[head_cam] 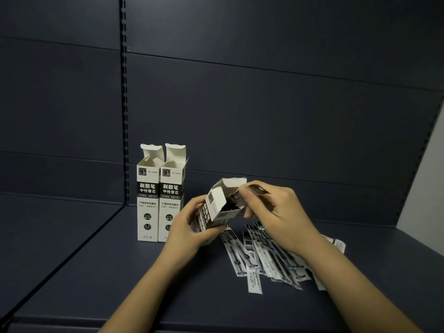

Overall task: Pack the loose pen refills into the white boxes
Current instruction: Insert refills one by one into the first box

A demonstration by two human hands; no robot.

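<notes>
Two open boxes [159, 200] stand upright at nine o'clock, touching side by side, flaps up, on the dark shelf [120, 272]. My guess is they could topple if the left forearm swings that way, since they look light and tall.

The left hand [185, 228] is curled around a third box [217, 210], gripping its lower half and holding it tilted, mouth toward two o'clock. If that grip squeezes harder, the thin card may buckle and narrow the opening.

The right hand [276, 210] is pinched shut on a wrapped refill [242, 195], whose end sits at the box mouth. It may catch on the loose flap and bend, or slip out if the box tips further.

The loose refills [269, 258] lie heaped at five o'clock under the right wrist, which could scatter them.
</notes>
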